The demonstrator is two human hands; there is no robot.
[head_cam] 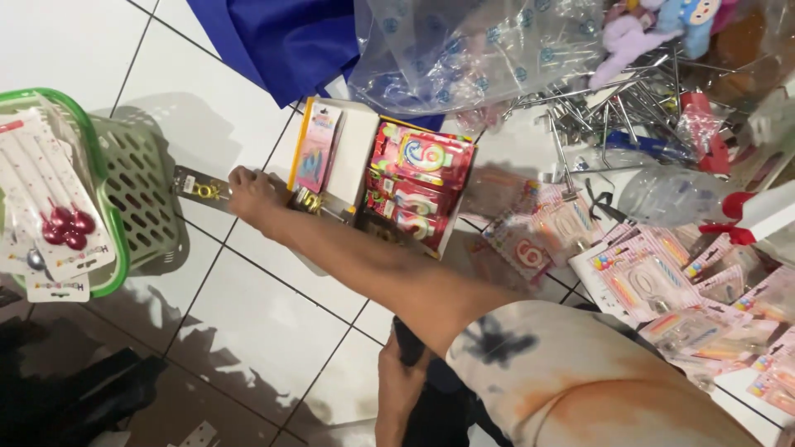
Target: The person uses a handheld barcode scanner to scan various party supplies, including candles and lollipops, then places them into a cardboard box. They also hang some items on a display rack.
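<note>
Flat gold candle pack lay on the white tile floor, between green basket and open cardboard box; looked light, thin, bendy, slick wrap, best gripped by its edge. Right hand pinched its near end. Left hand rested low against a dark thing, grip unclear

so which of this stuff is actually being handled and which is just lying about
In hand:
right hand on a dark card with gold candles
cardboard box of packs beside it
left hand near the knee on something dark

Lying about:
green basket
metal hooks
plastic bag
pink candle packs
plush toys
</note>
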